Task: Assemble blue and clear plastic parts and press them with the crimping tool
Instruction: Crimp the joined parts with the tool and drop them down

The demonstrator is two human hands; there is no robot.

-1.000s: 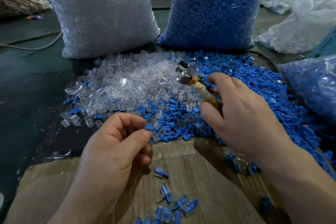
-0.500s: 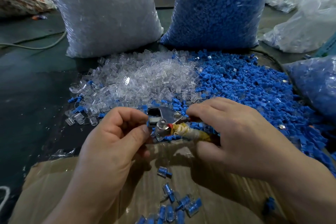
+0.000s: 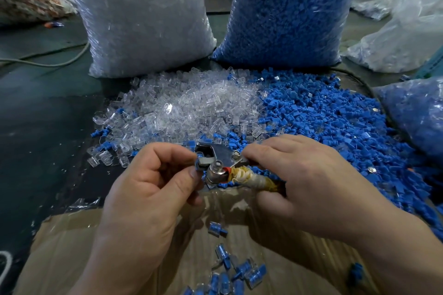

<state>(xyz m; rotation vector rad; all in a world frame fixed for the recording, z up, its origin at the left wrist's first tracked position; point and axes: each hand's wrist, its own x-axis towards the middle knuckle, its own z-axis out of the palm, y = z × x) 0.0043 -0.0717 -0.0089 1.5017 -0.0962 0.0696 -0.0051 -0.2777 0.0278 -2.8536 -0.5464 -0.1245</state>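
**Q:** What is at the centre of the head view?

**A:** Two bare hands meet over the near edge of a bench [image 3: 48,115]. The right hand [image 3: 311,182] is wrapped round the taped handle of a metal crimping tool [image 3: 218,163], with the tool's head pointing left. The left hand [image 3: 148,189] pinches a small part [image 3: 198,167] between thumb and forefinger, right at the jaws. Only a sliver of blue shows, so I cannot tell whether the part is fully seated.

**Q:** Why is it held that way?

**A:** Most likely the left fingers [image 3: 191,175] steady the part in the jaws so that the right hand can squeeze. Whether the squeeze is under way, I cannot tell.

**Q:** What lies around the hands?

**A:** Just beyond them are a clear pile [image 3: 182,108] on the left and a blue pile [image 3: 323,115] on the right. The two piles touch and are within easy reach of either hand. Behind them stand a clear bag [image 3: 143,19] and a blue bag [image 3: 287,12], probably refill stock. Below the hands, cardboard [image 3: 72,246] carries finished pieces [image 3: 225,268], blue inside clear, seemingly set down there once pressed.
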